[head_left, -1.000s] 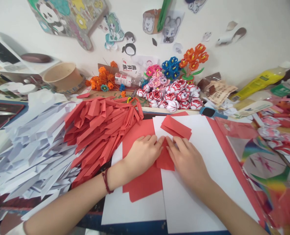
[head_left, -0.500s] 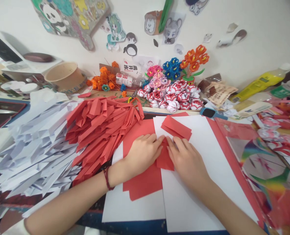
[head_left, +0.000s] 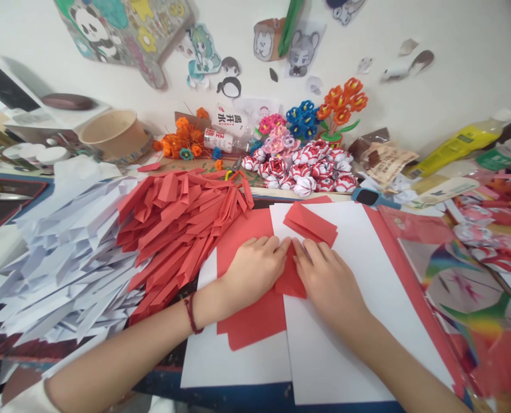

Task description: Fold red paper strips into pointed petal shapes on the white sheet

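pressing fingertips near the far end of a small red paper piece (head_left: 290,282), the left hand (head_left: 254,269) and right hand (head_left: 332,281) almost meet; whether either pinches it, i cannot tell. its long axis points near to far, overlapping red sheets (head_left: 255,321) left, white paper (head_left: 344,350) right.

White sheet (head_left: 345,350) as reference, plain white from where I'm standing. Folded paper (head_left: 290,281) at its left edge: solid red. Left of it: red sheets (head_left: 255,318), red strips (head_left: 173,223), then white strips (head_left: 66,264), all unpatterned. Bracelet (head_left: 190,312), also left: dark red. Behind it: roses (head_left: 301,172) streaked red/white, blue flowers (head_left: 302,120), orange flowers (head_left: 340,102) with yellow centres. Watch (head_left: 370,198) at its far edge: blue strap, black screen. Right of it: packet (head_left: 479,314), rainbow arcs, red patches.
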Motion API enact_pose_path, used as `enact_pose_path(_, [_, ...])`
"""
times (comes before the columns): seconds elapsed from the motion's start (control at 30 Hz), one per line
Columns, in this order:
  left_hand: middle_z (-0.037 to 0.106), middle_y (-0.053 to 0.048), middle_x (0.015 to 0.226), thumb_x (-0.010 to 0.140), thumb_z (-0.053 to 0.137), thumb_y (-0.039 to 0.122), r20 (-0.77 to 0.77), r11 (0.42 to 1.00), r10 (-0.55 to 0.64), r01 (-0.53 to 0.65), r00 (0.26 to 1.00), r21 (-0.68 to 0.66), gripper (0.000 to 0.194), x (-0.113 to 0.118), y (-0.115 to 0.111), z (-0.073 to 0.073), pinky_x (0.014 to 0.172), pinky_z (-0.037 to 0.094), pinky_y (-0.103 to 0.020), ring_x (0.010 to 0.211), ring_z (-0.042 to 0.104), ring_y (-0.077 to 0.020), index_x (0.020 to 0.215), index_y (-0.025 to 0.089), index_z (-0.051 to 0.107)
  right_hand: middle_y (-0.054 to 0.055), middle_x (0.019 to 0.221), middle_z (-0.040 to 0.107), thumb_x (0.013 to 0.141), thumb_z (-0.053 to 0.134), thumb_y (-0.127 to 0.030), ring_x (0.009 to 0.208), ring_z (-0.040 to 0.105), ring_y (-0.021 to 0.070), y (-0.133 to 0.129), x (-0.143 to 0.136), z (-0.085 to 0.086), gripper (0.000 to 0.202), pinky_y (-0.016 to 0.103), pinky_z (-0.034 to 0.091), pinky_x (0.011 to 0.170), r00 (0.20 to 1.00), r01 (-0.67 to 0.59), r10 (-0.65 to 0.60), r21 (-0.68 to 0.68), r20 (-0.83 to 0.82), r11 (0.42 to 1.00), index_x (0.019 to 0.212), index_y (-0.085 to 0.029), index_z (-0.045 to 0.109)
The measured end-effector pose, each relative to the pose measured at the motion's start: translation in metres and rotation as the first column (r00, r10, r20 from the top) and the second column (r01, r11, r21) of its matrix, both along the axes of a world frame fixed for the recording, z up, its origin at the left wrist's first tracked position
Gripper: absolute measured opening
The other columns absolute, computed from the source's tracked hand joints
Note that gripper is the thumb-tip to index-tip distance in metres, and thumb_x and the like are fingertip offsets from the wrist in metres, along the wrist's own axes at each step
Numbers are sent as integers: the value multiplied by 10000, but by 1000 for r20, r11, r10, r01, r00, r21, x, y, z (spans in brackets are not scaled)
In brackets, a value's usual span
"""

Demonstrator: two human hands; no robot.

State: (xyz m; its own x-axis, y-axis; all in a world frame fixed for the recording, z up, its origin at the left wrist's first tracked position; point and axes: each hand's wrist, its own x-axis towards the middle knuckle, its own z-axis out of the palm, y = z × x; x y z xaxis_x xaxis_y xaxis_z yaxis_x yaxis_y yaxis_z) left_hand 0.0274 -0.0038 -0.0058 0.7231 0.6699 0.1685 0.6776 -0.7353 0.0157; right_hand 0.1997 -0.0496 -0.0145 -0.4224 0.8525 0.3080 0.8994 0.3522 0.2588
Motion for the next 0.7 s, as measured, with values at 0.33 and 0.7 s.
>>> enact_pose_path(0.33, [589,-53,856,923,463,158,3,995,-4,3,1000,104,385,-2,-3,-6,619,453,-322,771,587,-202,1303,96,468,117,941,616,941,484,-206,826,479,230,0,-2,6,324,352,396,689,1000,12,-12,19,-15,1000,1200,-58,610])
enact_pose_path(0.7, [544,-2,659,908,494,162,136,982,7,-32,991,184,135,-6,-9,-11,524,322,-324,576,509,-163,798,159,573,116,981,615,937,493,-214,830,476,227,0,0,5,357,346,397,698,999,5,-5,19,-35,1000,1246,-65,592])
